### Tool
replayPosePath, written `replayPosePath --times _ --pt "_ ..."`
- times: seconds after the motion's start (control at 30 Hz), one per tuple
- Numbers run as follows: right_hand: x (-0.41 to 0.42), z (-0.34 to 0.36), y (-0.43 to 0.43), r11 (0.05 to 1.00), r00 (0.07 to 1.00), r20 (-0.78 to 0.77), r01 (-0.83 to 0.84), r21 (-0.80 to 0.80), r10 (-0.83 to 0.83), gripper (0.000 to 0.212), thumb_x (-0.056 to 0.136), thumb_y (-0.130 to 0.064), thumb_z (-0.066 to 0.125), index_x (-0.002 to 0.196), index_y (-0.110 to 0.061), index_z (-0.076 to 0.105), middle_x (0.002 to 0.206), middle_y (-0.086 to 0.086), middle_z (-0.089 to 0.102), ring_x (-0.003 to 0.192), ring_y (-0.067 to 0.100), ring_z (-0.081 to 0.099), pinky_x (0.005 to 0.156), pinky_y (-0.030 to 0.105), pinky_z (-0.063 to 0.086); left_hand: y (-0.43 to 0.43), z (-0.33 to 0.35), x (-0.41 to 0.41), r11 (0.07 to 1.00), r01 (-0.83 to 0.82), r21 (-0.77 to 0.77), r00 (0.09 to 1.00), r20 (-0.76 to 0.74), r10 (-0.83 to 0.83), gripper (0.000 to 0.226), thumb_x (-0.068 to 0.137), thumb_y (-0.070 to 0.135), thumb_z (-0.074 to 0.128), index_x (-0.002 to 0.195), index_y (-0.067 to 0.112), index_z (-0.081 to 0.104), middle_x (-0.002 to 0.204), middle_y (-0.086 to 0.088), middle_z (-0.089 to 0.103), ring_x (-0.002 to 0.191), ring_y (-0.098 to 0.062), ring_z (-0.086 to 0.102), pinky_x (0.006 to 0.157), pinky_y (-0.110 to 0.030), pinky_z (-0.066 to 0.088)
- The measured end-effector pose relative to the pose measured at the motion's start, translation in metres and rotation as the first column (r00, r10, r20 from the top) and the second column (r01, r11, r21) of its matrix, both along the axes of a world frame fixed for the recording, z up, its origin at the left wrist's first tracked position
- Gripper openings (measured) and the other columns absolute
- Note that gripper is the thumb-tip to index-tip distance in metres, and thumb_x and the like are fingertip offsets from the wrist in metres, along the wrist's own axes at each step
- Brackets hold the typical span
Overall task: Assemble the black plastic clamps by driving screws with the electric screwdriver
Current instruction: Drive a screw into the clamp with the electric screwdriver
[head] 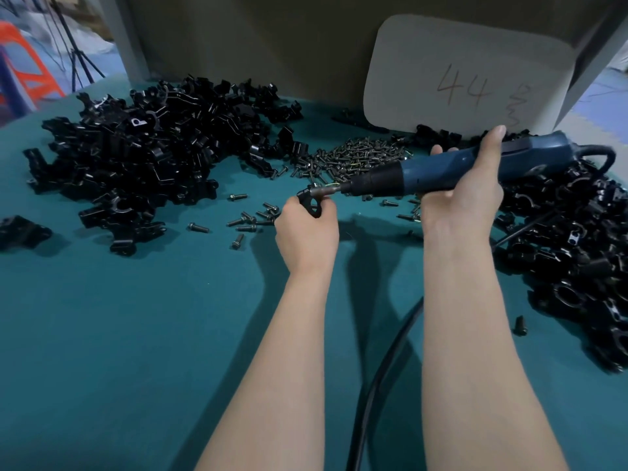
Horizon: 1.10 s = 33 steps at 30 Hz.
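Teal cloth-covered surface (136,317): matt, smooth, felt-like. Heap of black plastic clamp parts (142,158): semi-glossy, edges catching light. Pile of dark metal screws (356,156): dull sheen. Blue plastic electric screwdriver (452,168): smooth satin body. Black cable (373,385): smooth, rubbery-looking. Pale grey card (469,56): matt.

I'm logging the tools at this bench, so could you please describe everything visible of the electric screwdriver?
The electric screwdriver has a blue plastic-looking body, a black collar and a thin metal bit. It is held nearly level above the green table, nose pointing left. The right hand grips its body; the bit tip meets a black clamp held in the left hand. A black cord leaves its rear.
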State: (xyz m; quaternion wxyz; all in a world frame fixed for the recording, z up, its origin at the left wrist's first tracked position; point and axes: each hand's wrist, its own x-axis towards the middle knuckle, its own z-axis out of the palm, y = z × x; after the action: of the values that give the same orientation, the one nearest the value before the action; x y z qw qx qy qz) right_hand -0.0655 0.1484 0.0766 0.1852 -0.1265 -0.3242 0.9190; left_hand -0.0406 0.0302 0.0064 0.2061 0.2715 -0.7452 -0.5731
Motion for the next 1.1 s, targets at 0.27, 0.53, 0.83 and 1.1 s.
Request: replayPosePath --times 0.27,0.53,0.83,1.1 --pt "-0.002 0.001 0.005 0.996 0.995 -0.028 0.091 0.006 -0.091 0.022 0.093 -0.034 0.061 0.092 -0.016 0.050 0.103 0.003 0.057 0.075 0.011 0.064 0.059 0.020 0.053 -0.001 0.000 -0.001 0.994 0.007 -0.111 0.999 0.045 -0.002 0.028 0.092 0.036 0.057 0.092 0.008 0.060 0.071 0.002 0.059 0.061 -0.017 0.053 0.058 -0.029 0.038" --pt "-0.003 0.000 0.011 0.989 0.990 -0.038 0.141 0.050 -0.139 0.025 0.093 -0.034 0.061 0.095 -0.012 0.050 0.096 0.003 0.054 0.066 0.006 0.062 0.062 0.017 0.052 0.000 -0.002 0.000 0.977 0.074 -0.201 0.996 0.056 -0.064 0.029 0.095 0.036 0.056 0.106 0.009 0.059 0.077 0.003 0.054 0.071 -0.020 0.052 0.064 -0.028 0.037" --pt "-0.002 0.000 0.009 0.987 0.987 -0.096 0.139 0.079 -0.132 0.026 0.096 -0.030 0.057 0.105 -0.008 0.047 0.093 0.004 0.056 0.063 0.006 0.066 0.065 0.019 0.054 -0.002 0.003 0.003 0.944 0.095 -0.317 0.995 0.063 -0.079 0.030 0.095 0.037 0.055 0.106 0.009 0.060 0.089 -0.008 0.067 0.077 -0.027 0.060 0.065 -0.030 0.039" --pt "0.000 -0.002 0.007 0.988 0.982 -0.147 0.134 0.070 -0.123 0.024 0.096 -0.028 0.056 0.107 -0.009 0.046 0.091 0.004 0.057 0.065 0.005 0.067 0.068 0.019 0.053 -0.004 0.003 0.004 0.948 0.108 -0.299 0.993 0.073 -0.090 0.029 0.092 0.037 0.058 0.105 0.011 0.062 0.080 -0.004 0.063 0.071 -0.026 0.058 0.061 -0.029 0.040"
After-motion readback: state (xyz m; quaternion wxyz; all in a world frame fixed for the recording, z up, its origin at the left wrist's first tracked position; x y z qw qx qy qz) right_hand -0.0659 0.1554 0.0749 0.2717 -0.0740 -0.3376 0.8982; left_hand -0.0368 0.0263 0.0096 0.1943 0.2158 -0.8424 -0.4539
